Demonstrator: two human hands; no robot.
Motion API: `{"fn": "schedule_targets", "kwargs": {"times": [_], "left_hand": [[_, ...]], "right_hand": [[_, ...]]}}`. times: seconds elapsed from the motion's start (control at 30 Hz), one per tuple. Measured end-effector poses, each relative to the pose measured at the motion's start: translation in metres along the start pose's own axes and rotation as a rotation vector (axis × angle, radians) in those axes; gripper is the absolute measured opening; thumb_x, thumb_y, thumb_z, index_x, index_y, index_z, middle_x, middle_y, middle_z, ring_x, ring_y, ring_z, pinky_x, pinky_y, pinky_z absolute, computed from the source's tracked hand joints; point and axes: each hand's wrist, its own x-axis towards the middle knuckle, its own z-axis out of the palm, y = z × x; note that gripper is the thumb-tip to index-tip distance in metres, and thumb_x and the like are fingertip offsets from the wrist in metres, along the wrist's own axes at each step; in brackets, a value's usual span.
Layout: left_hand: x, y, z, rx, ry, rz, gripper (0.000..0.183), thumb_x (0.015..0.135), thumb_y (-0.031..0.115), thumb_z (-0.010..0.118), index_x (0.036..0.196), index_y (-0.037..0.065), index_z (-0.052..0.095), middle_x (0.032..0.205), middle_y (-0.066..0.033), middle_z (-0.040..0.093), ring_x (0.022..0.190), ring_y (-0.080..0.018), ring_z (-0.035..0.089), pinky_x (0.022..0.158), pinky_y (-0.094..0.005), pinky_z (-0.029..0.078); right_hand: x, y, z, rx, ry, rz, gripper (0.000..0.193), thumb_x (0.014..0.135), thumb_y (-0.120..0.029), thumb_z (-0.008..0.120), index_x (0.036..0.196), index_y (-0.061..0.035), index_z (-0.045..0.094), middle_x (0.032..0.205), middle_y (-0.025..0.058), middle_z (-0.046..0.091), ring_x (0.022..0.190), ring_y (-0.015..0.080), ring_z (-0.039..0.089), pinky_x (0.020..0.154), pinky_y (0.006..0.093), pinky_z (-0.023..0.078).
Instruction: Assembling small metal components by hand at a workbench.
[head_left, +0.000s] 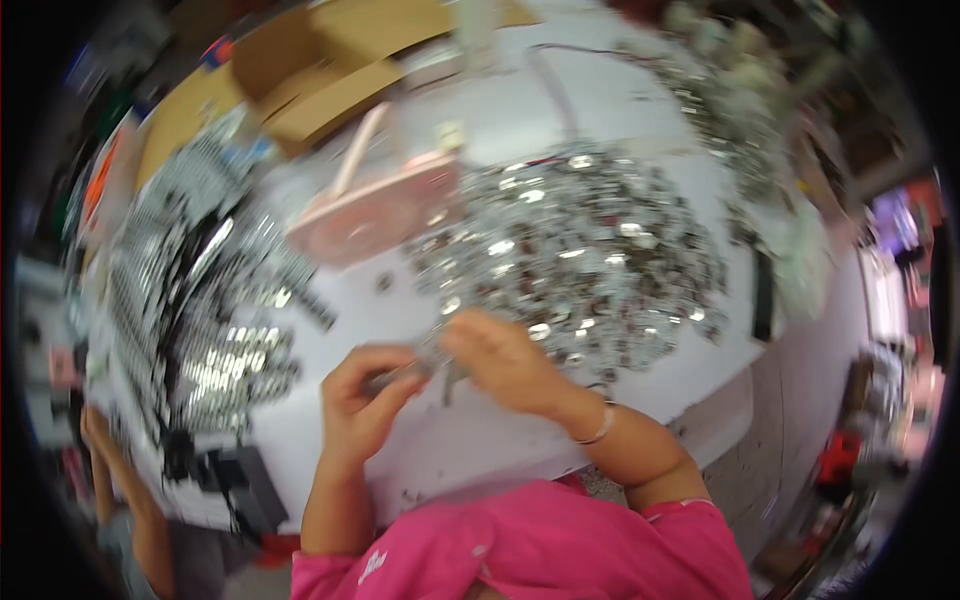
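Note:
Over the near part of the white table, my two hands meet almost fingertip to fingertip. My left hand is closed, thumb against forefinger, round a small grey metal part; motion blurs its exact shape. From the right, my right hand reaches to the same part with its fingers bunched together. What those fingers pinch is hidden and smeared. A wide heap of small shiny metal parts lies just beyond my right hand. Rows of silvery strips are to the left of my left hand.
A pink plastic stand is on the table behind my hands. Farther back is an open cardboard box. Plastic bags hang at the right edge. A dark box-like device sits near-left; another person's arm shows beyond it.

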Motion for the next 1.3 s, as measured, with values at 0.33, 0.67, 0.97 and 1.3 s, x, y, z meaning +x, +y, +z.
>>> {"fn": "schedule_targets", "kwargs": {"times": [0.33,0.67,0.97,1.3], "left_hand": [[-0.002,-0.013,0.013,0.296,0.141,0.356,0.026,0.079,-0.011,0.070,0.101,0.002,0.068,0.097,-0.0119,0.069,0.086,-0.0215,0.067,0.074,-0.0287,0.054],[0.000,-0.017,0.011,0.421,0.042,0.479,0.026,0.082,-0.013,0.068,0.104,0.001,0.066,0.103,-0.0106,0.069,0.088,-0.0179,0.066,0.077,-0.0275,0.054],[0.001,-0.022,0.005,-0.145,0.005,-0.075,0.017,0.094,0.002,0.061,0.111,0.000,0.063,0.099,-0.0051,0.065,0.090,-0.0148,0.065,0.079,-0.0279,0.055],[-0.002,-0.014,-0.006,-0.207,-0.064,-0.181,0.014,0.092,0.005,0.068,0.104,0.002,0.062,0.097,-0.0029,0.064,0.083,-0.0052,0.058,0.072,-0.0204,0.046]], "right_hand": [[-0.004,0.000,0.006,-0.373,0.102,-0.167,0.017,0.100,-0.016,0.056,0.092,-0.0017,0.058,0.065,0.0046,0.054,0.058,0.0087,0.048,0.053,0.0267,0.040],[-0.006,0.009,0.006,-0.123,0.156,0.020,0.018,0.100,-0.017,0.057,0.091,-0.0018,0.059,0.065,-0.0032,0.052,0.061,0.0031,0.043,0.053,0.0222,0.037],[0.006,-0.007,-0.012,-0.637,0.202,-0.214,0.014,0.090,-0.014,0.071,0.094,-0.0009,0.070,0.071,0.0059,0.066,0.061,0.0092,0.059,0.055,0.0264,0.046],[0.002,-0.017,-0.018,-0.196,-0.120,0.206,0.018,0.090,-0.018,0.072,0.093,-0.0011,0.076,0.065,0.0047,0.067,0.057,0.0067,0.061,0.049,0.0214,0.046]]}}
